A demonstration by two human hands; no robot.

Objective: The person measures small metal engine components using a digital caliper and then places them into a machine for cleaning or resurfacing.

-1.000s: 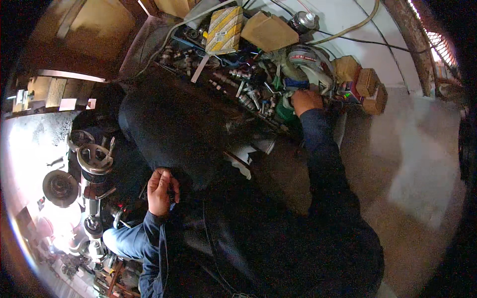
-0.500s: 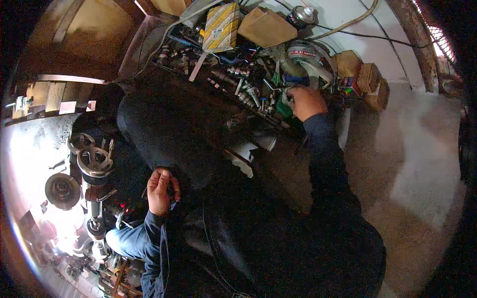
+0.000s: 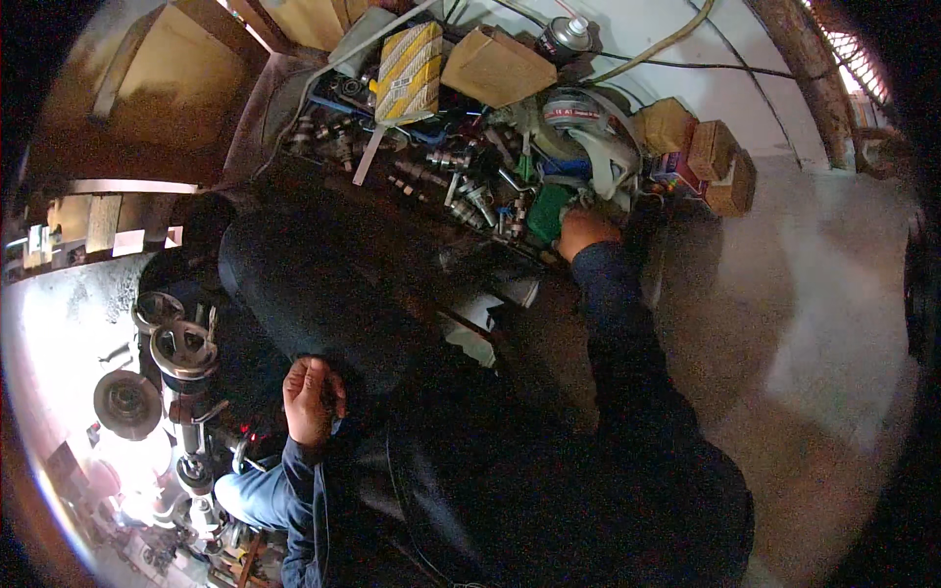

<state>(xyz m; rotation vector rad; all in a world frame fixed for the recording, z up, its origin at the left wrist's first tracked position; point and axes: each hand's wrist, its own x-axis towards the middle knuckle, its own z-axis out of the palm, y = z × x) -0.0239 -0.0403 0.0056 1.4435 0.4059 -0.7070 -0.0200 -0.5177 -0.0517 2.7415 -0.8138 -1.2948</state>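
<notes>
Lying beside right hand (image 3: pixel 588 233) — green object (image 3: pixel 547 213) — left hand (image 3: pixel 311 402) curled; both hands' contents unclear.

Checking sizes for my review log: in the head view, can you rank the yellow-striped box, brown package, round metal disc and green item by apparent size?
Largest: yellow-striped box and brown package, too alike to rank.
Next: round metal disc.
Smallest: green item, by the right hand.

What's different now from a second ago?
The right hand drew back slightly, down the picture, showing more of the green, roughly rectangular object; its hold is unclear. The left hand stayed beside the dark-clothed leg; the yellow-and-white striped box stayed put.
</notes>
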